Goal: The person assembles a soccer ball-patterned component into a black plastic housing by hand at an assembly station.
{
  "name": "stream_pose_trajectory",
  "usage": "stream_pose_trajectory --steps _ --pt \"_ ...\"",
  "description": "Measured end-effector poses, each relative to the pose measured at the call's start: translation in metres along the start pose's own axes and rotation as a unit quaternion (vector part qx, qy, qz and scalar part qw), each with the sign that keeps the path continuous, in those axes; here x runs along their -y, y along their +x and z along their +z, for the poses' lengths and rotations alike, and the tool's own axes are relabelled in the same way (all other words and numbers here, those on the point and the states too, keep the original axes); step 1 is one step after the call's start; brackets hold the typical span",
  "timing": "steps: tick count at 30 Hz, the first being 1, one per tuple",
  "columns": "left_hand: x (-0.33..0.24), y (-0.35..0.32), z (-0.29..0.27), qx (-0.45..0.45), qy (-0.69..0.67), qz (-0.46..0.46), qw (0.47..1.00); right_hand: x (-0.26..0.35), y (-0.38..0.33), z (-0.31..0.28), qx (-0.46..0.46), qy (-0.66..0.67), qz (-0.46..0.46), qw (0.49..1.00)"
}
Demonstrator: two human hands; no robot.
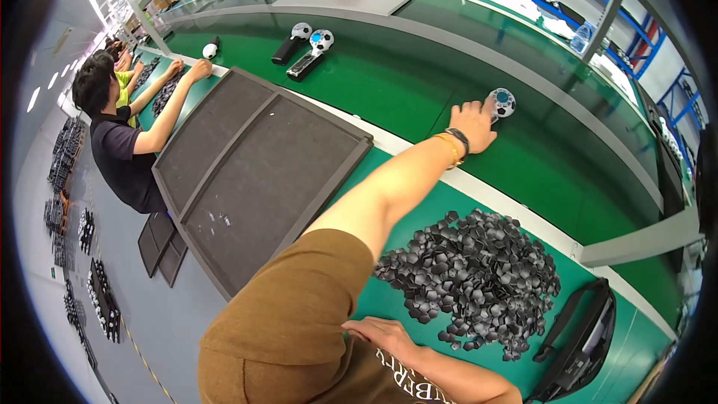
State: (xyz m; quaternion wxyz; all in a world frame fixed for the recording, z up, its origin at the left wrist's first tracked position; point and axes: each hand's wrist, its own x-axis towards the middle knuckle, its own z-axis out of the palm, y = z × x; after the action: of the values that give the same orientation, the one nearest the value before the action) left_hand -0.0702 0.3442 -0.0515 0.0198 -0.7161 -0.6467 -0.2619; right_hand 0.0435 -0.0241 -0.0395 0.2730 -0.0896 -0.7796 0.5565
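Observation:
My left hand (473,126), with a dark band and a yellow bracelet at its wrist, reaches far out over the green conveyor belt. Its fingers close around the lower part of a handheld device with a round, football-patterned head (502,102); the hand hides the rest of it. My right hand (383,335) stays close to my body by the bench edge, fingers loosely stretched, with nothing visible in it. Between my arms and the belt, a large heap of small black pentagon pieces (479,280) lies on the green bench.
Two similar devices (313,52) lie farther along the belt, and another white ball head (210,51) beyond them. An upturned dark tray (258,157) stands at my left. A black bag (580,344) lies right of the heap. A co-worker (123,127) works at the left.

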Motion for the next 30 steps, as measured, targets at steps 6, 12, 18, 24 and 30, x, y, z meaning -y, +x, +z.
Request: stream_pose_trajectory --steps 6,12,18,24,30 --pt "0.038 -0.036 -0.047 -0.049 -0.049 0.07 0.995 0.002 -0.002 0.0 0.017 -0.02 0.01 1.0" --pt "0.18 -0.05 -0.101 -0.161 0.144 0.001 0.976 -0.002 -0.002 0.004 -0.03 -0.072 -0.027 0.997" --pt "0.306 -0.059 -0.148 -0.07 0.212 -0.264 0.938 -0.009 -0.005 0.008 -0.025 -0.086 -0.025 0.996" --pt "0.347 -0.035 -0.122 -0.067 0.188 -0.25 0.948 -0.023 0.023 0.02 -0.047 -0.107 -0.031 0.993" --pt "0.334 -0.034 -0.149 0.009 0.12 -0.169 0.978 -0.041 0.06 0.032 -0.017 -0.094 -0.033 0.995"
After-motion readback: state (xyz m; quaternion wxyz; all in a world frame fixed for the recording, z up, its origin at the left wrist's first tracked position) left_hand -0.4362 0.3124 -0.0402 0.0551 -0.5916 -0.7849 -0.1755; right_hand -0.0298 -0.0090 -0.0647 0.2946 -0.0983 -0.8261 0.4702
